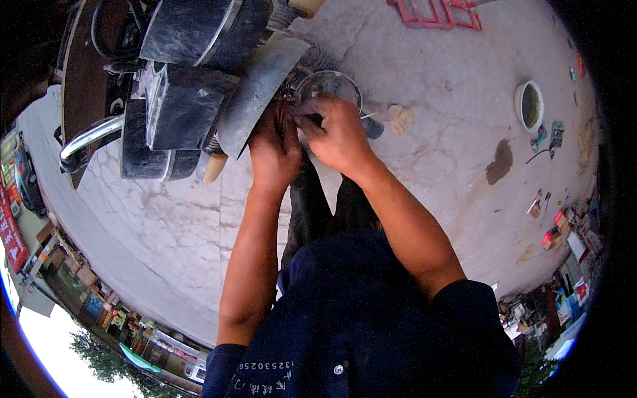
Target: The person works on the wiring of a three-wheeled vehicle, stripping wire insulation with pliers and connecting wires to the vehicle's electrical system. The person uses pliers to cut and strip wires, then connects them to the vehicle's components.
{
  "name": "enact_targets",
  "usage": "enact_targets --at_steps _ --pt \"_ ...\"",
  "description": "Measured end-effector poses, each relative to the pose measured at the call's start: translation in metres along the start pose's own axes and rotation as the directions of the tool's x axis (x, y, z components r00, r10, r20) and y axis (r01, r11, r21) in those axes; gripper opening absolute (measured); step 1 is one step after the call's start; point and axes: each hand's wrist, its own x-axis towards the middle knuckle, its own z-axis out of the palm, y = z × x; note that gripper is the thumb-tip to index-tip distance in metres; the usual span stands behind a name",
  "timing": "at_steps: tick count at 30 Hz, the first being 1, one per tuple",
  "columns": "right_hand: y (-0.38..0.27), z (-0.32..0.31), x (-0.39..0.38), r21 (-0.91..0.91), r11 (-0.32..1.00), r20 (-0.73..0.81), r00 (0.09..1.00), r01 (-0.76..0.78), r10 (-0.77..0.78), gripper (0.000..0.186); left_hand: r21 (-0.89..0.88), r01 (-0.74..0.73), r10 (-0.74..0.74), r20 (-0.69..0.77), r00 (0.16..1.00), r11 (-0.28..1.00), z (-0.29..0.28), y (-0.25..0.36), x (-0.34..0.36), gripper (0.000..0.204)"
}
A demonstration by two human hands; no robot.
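My left hand [273, 142] is at the lower edge of a flat grey metal plate [262, 89]. Its fingers are closed around a small reddish part, too shadowed to name. Close beside it, my right hand [340, 132] has thumb and forefinger pinched together near the left fingertips; what lies between them is too small to make out. The plate belongs to a vehicle-like machine with dusty black panels [186, 106], coil springs and a chrome bar [93, 140]. Just past my hands, a round metal-rimmed basin [358, 89] sits low, partly covered by my right hand.
A red metal frame [434, 14] lies on the concrete floor at the far side. To the right are a white bucket [539, 109], a greenish power tool [556, 136] and a dark stain [499, 161]. A tan scrap [399, 119] lies near the basin. Clutter lines the right edge.
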Motion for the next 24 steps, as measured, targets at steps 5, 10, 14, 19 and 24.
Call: enact_targets --at_steps 5,10,14,19,24 --pt "0.003 -0.002 -0.003 -0.014 0.999 0.018 0.999 -0.039 0.04 0.014 -0.311 0.213 -0.21 0.044 0.977 0.926 -0.008 0.013 0.002 0.022" --pt "0.003 0.001 -0.006 0.161 0.981 0.0 0.994 -0.108 0.109 0.016 -0.394 0.255 -0.239 0.09 0.967 0.883 -0.013 0.016 0.003 0.02" --pt "0.002 0.0 -0.005 0.178 0.976 0.026 0.992 -0.125 0.122 0.017 -0.493 0.307 -0.28 0.131 0.951 0.814 -0.013 0.012 0.0 0.022" --pt "-0.002 -0.001 -0.005 0.171 0.976 0.033 0.991 -0.131 0.127 0.016 -0.501 0.314 -0.281 0.142 0.949 0.806 -0.014 0.01 -0.001 0.023" --pt "-0.006 -0.005 -0.004 0.098 0.99 0.027 0.995 -0.097 0.095 0.016 -0.446 0.222 -0.218 0.061 0.974 0.867 -0.013 0.012 0.004 0.013"
